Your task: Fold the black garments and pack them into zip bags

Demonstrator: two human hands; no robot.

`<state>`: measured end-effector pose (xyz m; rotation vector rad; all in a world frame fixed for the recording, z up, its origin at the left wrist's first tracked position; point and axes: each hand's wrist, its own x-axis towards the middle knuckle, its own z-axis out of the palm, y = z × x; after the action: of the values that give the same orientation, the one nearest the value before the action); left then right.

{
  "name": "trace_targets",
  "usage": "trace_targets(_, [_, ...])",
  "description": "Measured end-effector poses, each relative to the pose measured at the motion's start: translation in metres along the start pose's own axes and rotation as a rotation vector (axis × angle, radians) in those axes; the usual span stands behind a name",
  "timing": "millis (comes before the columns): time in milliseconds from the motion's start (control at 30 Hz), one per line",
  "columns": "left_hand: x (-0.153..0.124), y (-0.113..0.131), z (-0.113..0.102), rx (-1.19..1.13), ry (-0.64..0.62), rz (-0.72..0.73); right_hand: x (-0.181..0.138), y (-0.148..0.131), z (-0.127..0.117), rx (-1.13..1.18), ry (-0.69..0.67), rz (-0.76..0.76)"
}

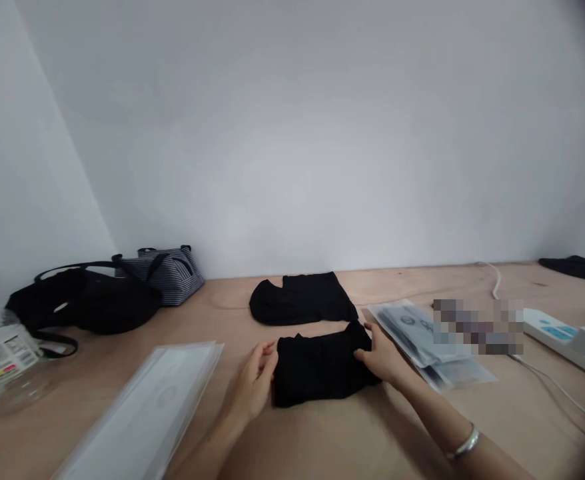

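Hands and cloth on a wooden bench (340,443). The folded black cloth (320,373) lies between the two hands, in front of a second black cloth (305,301), which is nearer the bench's back edge. The right hand (382,353) has thumb and fingers clamped on the folded cloth's right end. The left hand (255,380) has its fingers curled together beside the left end; whether they grip the fabric cannot be told. Clear packets (407,327) lie to the right, white sheets (145,407) to the left; a striped bag (180,277) stands near the back left corner.
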<state>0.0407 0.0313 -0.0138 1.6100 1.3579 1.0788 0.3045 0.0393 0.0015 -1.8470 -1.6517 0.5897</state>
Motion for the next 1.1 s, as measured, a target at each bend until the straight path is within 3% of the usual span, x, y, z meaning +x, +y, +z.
trace_targets(167, [0.000, -0.008, 0.011, -0.125, -0.023, -0.155, -0.011, -0.059, 0.007, -0.206, 0.180, -0.225])
trace_targets(267, [-0.001, -0.013, 0.016, -0.075, 0.002, -0.143, -0.027, -0.084, 0.030, -0.313, 0.124, -0.458])
trace_targets(367, [0.000, -0.013, 0.009, -0.010, 0.086, -0.083, -0.042, -0.085, 0.051, -0.415, -0.053, -0.687])
trace_targets(433, [0.001, -0.008, 0.000, 0.066, 0.169, 0.028, -0.049, -0.078, 0.055, -0.425, -0.160, -0.795])
trace_targets(500, [0.001, -0.002, -0.008, 0.214, 0.189, 0.241, -0.051, -0.068, 0.052, -0.389, -0.235, -0.857])
trace_targets(600, [-0.001, 0.006, -0.013, 0.506, 0.011, 0.569, -0.047, -0.053, 0.044, -0.320, -0.325, -0.936])
trace_targets(733, [-0.005, 0.009, -0.009, 0.701, -0.366, 0.651, -0.044, -0.030, 0.041, -0.309, -0.242, -0.938])
trace_targets(800, [-0.007, 0.009, -0.008, 0.716, -0.464, 0.611, -0.046, -0.021, 0.043, -0.362, -0.151, -0.863])
trace_targets(967, [-0.012, 0.009, -0.008, 0.610, -0.439, 0.536, -0.047, -0.024, 0.036, -0.424, -0.188, -0.743])
trace_targets(1100, [-0.013, 0.008, -0.008, 0.287, -0.324, 0.424, -0.037, -0.040, 0.016, -0.032, -0.214, -0.683])
